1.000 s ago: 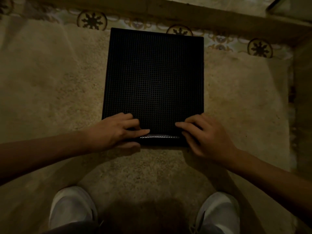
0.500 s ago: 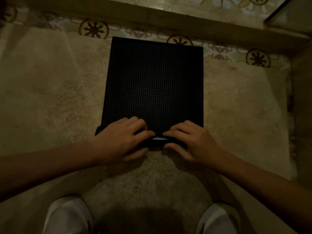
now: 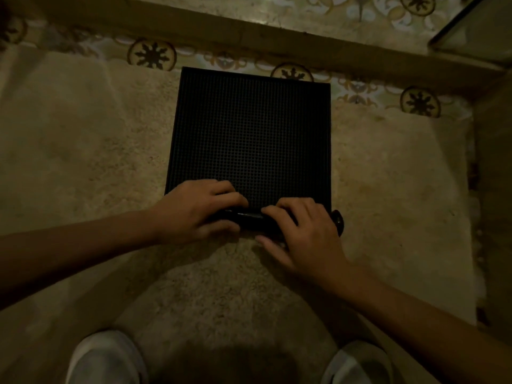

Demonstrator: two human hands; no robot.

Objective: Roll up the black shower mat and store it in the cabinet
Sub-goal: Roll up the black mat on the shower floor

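Observation:
The black shower mat [image 3: 252, 134], with a fine grid surface, lies flat on a beige rug in the middle of the head view. Its near edge is curled into a tight roll [image 3: 250, 218] whose right end sticks out past the mat's side. My left hand [image 3: 199, 213] is clamped over the left part of the roll, fingers on top and thumb under. My right hand [image 3: 303, 231] grips the right part the same way. No cabinet is in view.
The beige rug [image 3: 83, 162] covers most of the floor around the mat. Patterned tiles [image 3: 151, 54] and a raised step [image 3: 249, 31] run along the far side. A glass panel edge [image 3: 471, 31] stands at top right. My two white shoes [image 3: 105, 358] are at the bottom.
The near edge of the mat has been turned over into a thicker roll and pushed away from me. Both hands moved forward with it and closed tighter around it.

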